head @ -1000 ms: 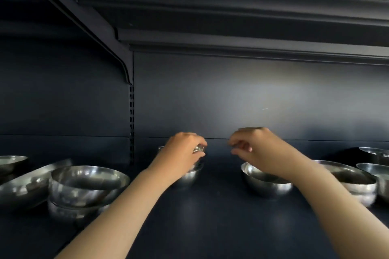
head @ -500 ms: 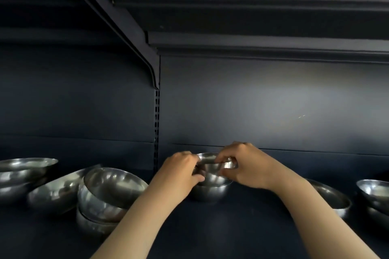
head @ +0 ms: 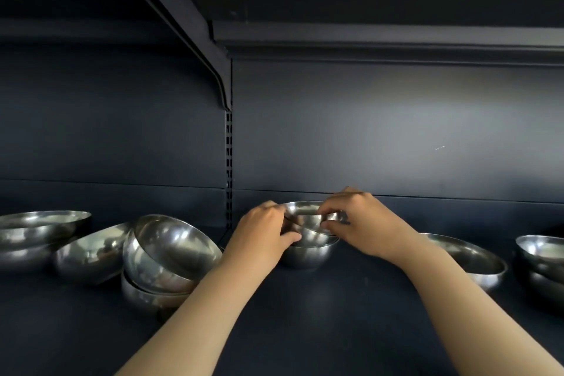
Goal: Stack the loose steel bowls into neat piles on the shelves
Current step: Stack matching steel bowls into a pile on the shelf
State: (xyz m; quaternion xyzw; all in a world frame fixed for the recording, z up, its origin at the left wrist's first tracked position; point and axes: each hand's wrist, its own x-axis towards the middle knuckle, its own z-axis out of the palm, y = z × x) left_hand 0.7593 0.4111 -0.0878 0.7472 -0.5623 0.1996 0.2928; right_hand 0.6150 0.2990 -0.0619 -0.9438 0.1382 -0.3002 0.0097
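A small pile of steel bowls stands at the middle of the dark shelf, near the back panel. Both hands grip its top bowl by the rim. My left hand holds the left side, my right hand the right side. The top bowl sits slightly tilted in the one below. Left of my forearm a leaning pile of larger bowls tips toward the right.
More steel bowls lie at far left, with one tilted bowl between them and the leaning pile. A wide shallow bowl and a stacked pair sit at right. A shelf bracket and upper shelf hang overhead.
My right hand has moved left from the wide bowl onto the small pile's top bowl, joining my left hand. The camera view has shifted left and down slightly.
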